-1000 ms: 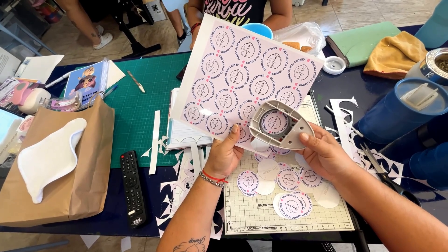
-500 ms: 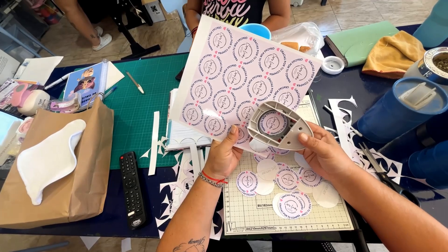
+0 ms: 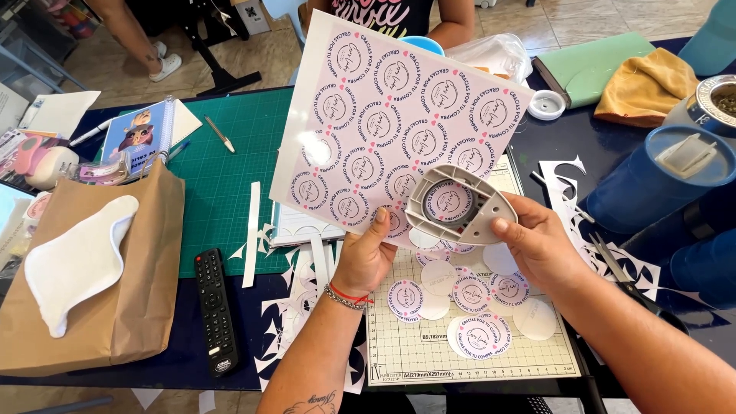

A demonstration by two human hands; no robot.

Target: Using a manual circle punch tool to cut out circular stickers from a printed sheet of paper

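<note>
**A:** What sat on the bench, biggest thing first?

**B:** The green cutting mat (image 3: 222, 165) covered the far left part, with a brown paper bag (image 3: 100, 291) at the near left edge and a white shaped cutout (image 3: 77, 264) lying on it. A smaller gridded mat (image 3: 460, 349) lay at the near edge in the middle, scattered with punched round labels (image 3: 481, 334). Blue tumblers (image 3: 652, 184) stood along the right edge, and a black remote (image 3: 215, 310) lay just right of the bag.

**B:** Over the gridded mat, the left hand (image 3: 366, 257) held the printed sheet of round labels (image 3: 399, 126) tilted up, thumb pressed on its lower edge and fingers closed behind it.

**A:** And the punch?

**B:** The grey circle punch (image 3: 458, 205) was slid over the sheet's lower right edge, one label centred in its window. The right hand (image 3: 540, 245) gripped it from the right, thumb on its underside face.

**A:** Had anything shifted over the last second?

**B:** Hardly. Sheet, punch and both hands kept nearly the same places, so I judged the label was being lined up and not yet cut.

**A:** Small things?

**B:** Scissors (image 3: 625, 280) near the right edge, paper offcuts (image 3: 295, 307), a pen (image 3: 220, 135).
</note>
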